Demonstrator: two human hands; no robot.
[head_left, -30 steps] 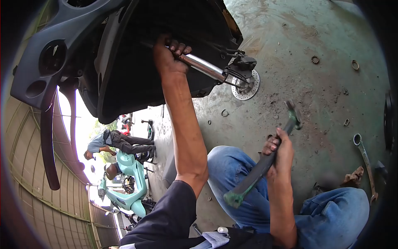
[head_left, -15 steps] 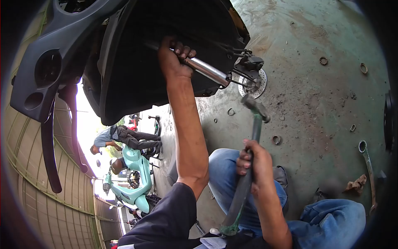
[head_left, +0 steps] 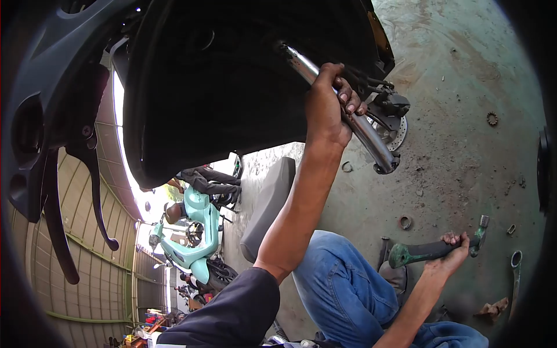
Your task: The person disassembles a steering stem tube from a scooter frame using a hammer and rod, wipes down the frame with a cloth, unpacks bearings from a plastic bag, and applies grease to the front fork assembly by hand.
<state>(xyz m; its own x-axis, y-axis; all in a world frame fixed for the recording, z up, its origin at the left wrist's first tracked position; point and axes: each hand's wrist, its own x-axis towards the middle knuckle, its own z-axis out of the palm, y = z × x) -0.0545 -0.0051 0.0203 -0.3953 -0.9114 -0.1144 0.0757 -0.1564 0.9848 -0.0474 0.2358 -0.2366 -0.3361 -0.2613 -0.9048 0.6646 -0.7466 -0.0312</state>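
Note:
My left hand [head_left: 331, 113] is wrapped round a shiny metal tube [head_left: 368, 138], held slanted in front of the dark underside of a scooter body [head_left: 214, 104]. The tube's upper end shows against the black panel, and its lower end sticks out past my fingers. Low on the right, my right hand [head_left: 448, 260] grips a hammer [head_left: 426, 251] by the handle, close to its head. The hammer lies nearly level above the floor, with its green-stained handle end pointing left. Behind the tube is a brake disc [head_left: 399, 136], partly hidden.
A ring spanner [head_left: 515, 264], a metal ring [head_left: 405, 222] and a toothed ring [head_left: 492, 119] lie on the dirty floor [head_left: 447, 174]. A dark scooter seat [head_left: 270, 206] rests behind my left arm. A mint-green scooter [head_left: 203, 232] and a person's legs [head_left: 212, 182] are farther back.
The tube in my left hand has moved right in view, its upper end now showing. My right hand has lowered the hammer to the right and tipped it from upright to nearly level.

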